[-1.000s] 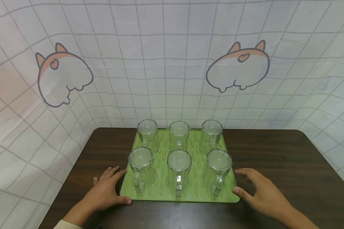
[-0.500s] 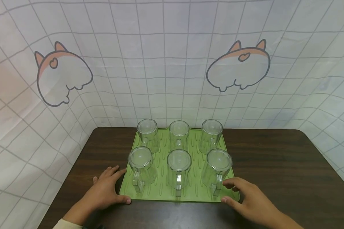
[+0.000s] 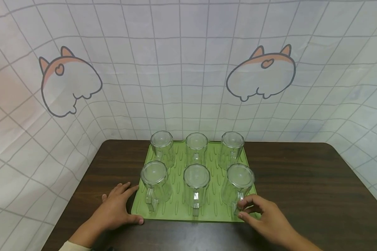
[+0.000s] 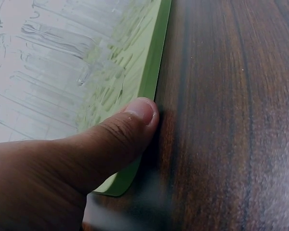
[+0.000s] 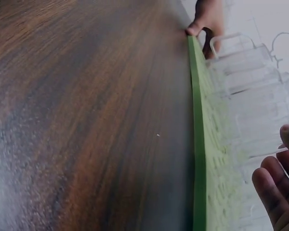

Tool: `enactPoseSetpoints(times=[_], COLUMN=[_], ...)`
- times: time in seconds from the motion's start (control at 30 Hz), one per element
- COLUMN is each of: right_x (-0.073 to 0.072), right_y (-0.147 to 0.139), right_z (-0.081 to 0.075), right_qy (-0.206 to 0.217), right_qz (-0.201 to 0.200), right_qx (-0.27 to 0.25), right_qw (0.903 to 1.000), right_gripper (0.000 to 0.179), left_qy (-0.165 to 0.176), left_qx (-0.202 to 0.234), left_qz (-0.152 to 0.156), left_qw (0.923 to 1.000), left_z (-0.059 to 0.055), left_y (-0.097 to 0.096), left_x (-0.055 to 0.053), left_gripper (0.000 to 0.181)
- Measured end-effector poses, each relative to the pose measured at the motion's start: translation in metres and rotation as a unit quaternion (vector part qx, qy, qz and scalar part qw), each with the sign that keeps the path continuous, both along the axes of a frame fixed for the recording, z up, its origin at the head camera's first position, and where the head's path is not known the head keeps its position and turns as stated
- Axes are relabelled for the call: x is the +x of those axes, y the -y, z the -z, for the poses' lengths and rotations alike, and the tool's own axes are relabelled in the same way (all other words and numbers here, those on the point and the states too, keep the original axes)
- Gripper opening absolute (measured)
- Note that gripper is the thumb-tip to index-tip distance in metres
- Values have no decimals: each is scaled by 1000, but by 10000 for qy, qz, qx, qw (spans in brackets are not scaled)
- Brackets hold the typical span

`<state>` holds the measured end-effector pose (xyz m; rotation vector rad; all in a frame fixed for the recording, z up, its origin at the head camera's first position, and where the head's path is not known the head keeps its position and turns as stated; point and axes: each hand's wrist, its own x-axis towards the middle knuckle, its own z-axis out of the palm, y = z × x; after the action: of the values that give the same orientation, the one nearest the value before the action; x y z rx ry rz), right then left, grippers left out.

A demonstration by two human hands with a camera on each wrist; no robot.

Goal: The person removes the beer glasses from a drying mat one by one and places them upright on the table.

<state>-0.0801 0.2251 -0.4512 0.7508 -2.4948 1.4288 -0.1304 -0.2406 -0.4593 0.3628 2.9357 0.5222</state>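
Observation:
Several clear glass mugs stand upside down in two rows on a green ridged mat (image 3: 176, 213). My right hand (image 3: 268, 219) is at the handle of the front right mug (image 3: 238, 184). Its index fingertip overlaps that handle in the head view, and thumb and fingers stay apart, loosely bent. My left hand (image 3: 113, 208) lies at the mat's left front corner with fingers spread. Its thumb (image 4: 130, 122) rests against the mat's front edge, and its index fingertip reaches the left edge. The front left mug (image 3: 155, 181) and front middle mug (image 3: 196, 184) have handles facing me.
The mat lies on a dark wood-grain table (image 3: 308, 181). A white gridded cloth (image 3: 176, 69) with cartoon animal drawings stands behind and at both sides. Three more mugs form the back row, among them the back middle mug (image 3: 196, 144).
My right hand has moved left from beside the mat to the front right mug's handle, and its thumb and fingers have come closer together. My left hand and the mugs have stayed put.

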Motion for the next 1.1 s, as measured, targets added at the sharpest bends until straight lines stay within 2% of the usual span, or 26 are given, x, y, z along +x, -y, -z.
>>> enactPoseSetpoints(times=[0.3,0.8,1.0,1.1], right_x=[-2,1,2,2], right_y=[5,3,-1,-2], right_z=[4,4,3,1], right_qy=[-206,-266,-241,-263], right_qz=[155,206,181,172], right_qx=[103,0,26,73], right_qw=[9996,9994,9995,9995], right_gripper=[30,30,19,21], left_qy=[-80,-153,-359,-502], left_qx=[-73,-289,-201,-108], left_qz=[18,-114,-13,45], left_qw=[9999,9994,9992,9987], left_z=[-2,2,-4,-10], left_y=[-1,-3,-5,-5], left_x=[-1,6,5,4], left_gripper=[116,117,116,113])
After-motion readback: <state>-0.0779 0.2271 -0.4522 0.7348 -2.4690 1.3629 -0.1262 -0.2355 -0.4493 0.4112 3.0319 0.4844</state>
